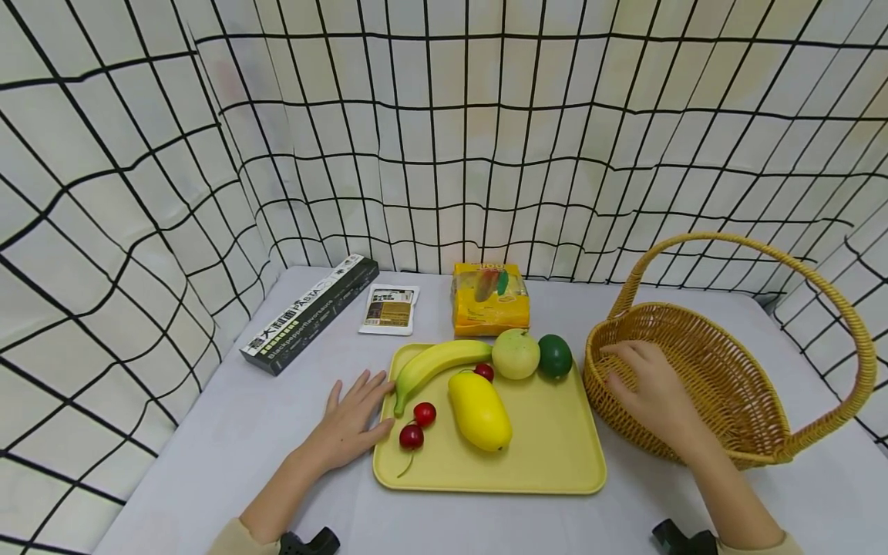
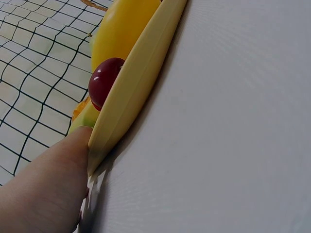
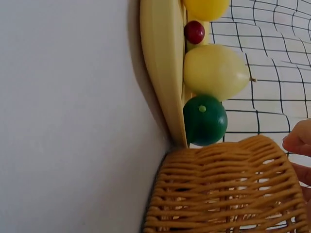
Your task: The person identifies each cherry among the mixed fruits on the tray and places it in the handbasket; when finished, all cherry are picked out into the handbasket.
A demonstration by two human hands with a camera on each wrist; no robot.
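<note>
A yellow tray (image 1: 555, 455) bears a banana (image 1: 437, 361), a pale green round fruit (image 1: 516, 354), a dark green round fruit (image 1: 555, 356), a yellow mango-shaped fruit (image 1: 480, 411) and several red cherries (image 1: 425, 414). My left hand (image 1: 350, 424) lies with spread fingers against the tray's left edge; in the left wrist view its thumb (image 2: 73, 160) touches the rim. Over the left part of a wicker basket (image 1: 749, 385) is my right hand (image 1: 652, 389), its fingers loosely bent near the rim. Nothing shows in it. In the right wrist view the basket wall (image 3: 223, 189) partly hides these fingers (image 3: 299, 138).
Behind the tray stands a yellow package (image 1: 490, 301). To its left lie a small white sachet (image 1: 389, 310) and a long dark pasta box (image 1: 312, 314). The basket's tall handle (image 1: 756, 245) arches up on the right. Black netting (image 1: 430, 154) over white cloth surrounds the table.
</note>
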